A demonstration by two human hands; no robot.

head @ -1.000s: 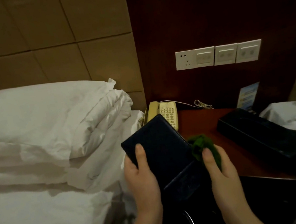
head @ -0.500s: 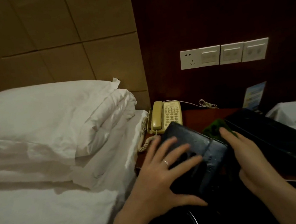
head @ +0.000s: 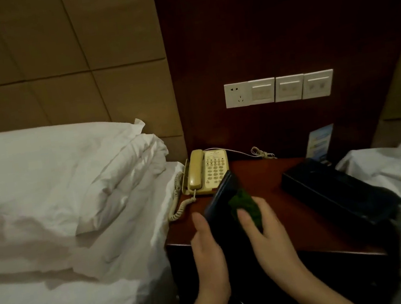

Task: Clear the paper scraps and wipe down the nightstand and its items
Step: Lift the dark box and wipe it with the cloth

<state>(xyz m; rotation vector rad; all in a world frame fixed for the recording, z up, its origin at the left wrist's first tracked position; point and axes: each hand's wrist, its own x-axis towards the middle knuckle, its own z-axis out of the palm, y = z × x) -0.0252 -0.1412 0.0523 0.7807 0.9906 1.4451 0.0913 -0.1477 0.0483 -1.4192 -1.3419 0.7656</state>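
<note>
Folder held over nightstand

Dark folder (head: 222,208) tilts above the red-brown nightstand (head: 264,186), left hand (head: 206,252) gripping its edge, right hand (head: 263,231) pinching a green cloth (head: 243,204) against it. Cream telephone (head: 207,171) behind; black box (head: 335,189) right; white pillows (head: 55,178) left.

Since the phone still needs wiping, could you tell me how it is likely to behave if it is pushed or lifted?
The telephone looks like light plastic, so it probably slides easily on the smooth nightstand. Its handset only rests in the cradle and may slip off if tilted. The coiled cord would likely drag along.
</note>
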